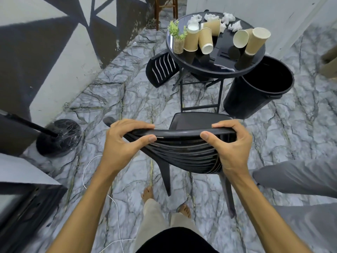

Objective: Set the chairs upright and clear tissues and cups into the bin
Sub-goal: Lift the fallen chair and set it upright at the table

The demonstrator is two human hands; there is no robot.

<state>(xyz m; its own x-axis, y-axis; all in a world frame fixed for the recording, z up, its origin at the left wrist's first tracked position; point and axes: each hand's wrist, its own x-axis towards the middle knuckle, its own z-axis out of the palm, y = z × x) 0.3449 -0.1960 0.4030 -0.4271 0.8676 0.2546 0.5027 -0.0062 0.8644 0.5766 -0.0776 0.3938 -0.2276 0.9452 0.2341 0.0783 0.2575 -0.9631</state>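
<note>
Both hands on the chair [182,133] top rail: left hand [125,141] and right hand [229,143] each curl fingers [138,126] over it, thumbs on the near side, holding firm. Rail runs left-right between them, seat faces away toward the table [209,71], legs point down, so I'd call it about upright. Second chair [162,70] lies tipped forward-left, nearer the left hand. Cups [191,40] and tissues [235,26] on the table, bin [255,99] just right of it. No readable writing

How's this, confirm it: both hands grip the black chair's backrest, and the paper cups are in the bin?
Not quite. The head view shows the left hand and right hand gripping the black chair's backrest, but the paper cups are on the round table, not in the bin.
</note>
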